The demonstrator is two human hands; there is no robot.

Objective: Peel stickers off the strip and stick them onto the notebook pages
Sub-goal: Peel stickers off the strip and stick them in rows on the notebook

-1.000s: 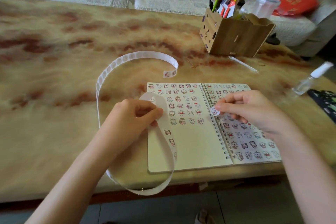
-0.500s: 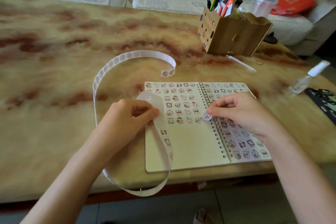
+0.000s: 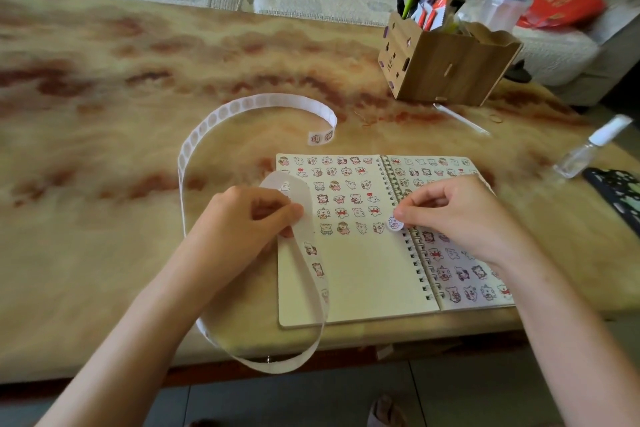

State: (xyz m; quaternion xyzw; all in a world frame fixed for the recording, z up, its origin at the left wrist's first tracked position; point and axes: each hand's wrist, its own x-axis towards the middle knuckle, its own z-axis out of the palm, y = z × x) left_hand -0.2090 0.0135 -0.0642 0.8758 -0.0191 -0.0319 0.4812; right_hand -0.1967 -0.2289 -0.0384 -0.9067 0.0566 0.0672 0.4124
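Note:
An open spiral notebook (image 3: 363, 281) lies at the table's front edge, both pages carrying rows of small cartoon stickers. A long white sticker strip (image 3: 214, 118) loops from the table's middle, through my left hand (image 3: 242, 222), and hangs over the front edge. My left hand pinches the strip at the notebook's left margin. My right hand (image 3: 460, 215) pinches one round sticker (image 3: 394, 224) between thumb and forefinger, just above the left page beside the spiral, at the right end of the lowest sticker row. Whether the sticker touches the page I cannot tell.
A wooden organiser box (image 3: 446, 62) with scissors and pens stands at the back right. A clear spray bottle (image 3: 588, 149) and a dark patterned object (image 3: 620, 191) lie at the right edge. A thin white stick (image 3: 460, 118) lies before the box. A sofa runs behind the table.
My right hand has carried the round sticker leftward, from over the right page across the spiral to the left page. My left hand keeps its hold on the strip.

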